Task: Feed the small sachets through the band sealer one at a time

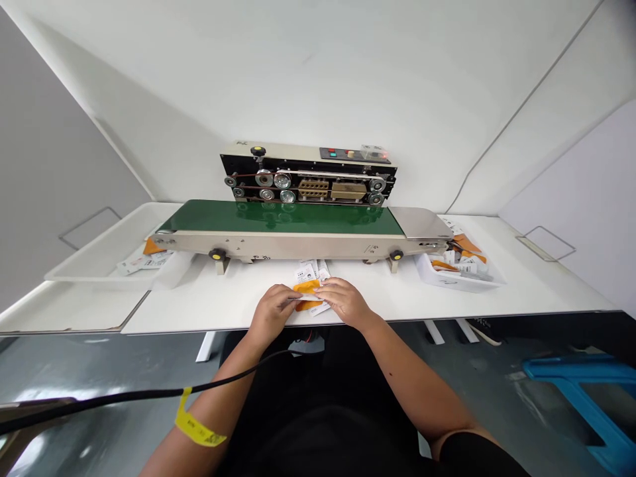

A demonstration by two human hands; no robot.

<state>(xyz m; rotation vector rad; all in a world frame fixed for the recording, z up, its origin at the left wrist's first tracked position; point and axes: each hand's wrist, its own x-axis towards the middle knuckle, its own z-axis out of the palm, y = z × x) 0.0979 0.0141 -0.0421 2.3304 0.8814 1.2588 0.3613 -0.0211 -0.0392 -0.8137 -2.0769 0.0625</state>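
Close to the table's front edge, my left hand [273, 311] and my right hand [345, 302] are both closed on a thin white packet [309, 297], pinching it at its two ends. Its printing is too small to read. Beneath it lies an orange packet [304, 307], partly covered by my fingers. Several white printed packets [306, 271] lie just behind, below the front side of a band sealing machine [298, 246] with a green conveyor belt [293, 218].
A white bin [179, 270] with packets stands at the left end of the machine. Another white bin [460, 282] at the right holds orange and white packets. A black cable [124, 397] crosses over my left forearm. A blue stool [579, 377] stands at the right.
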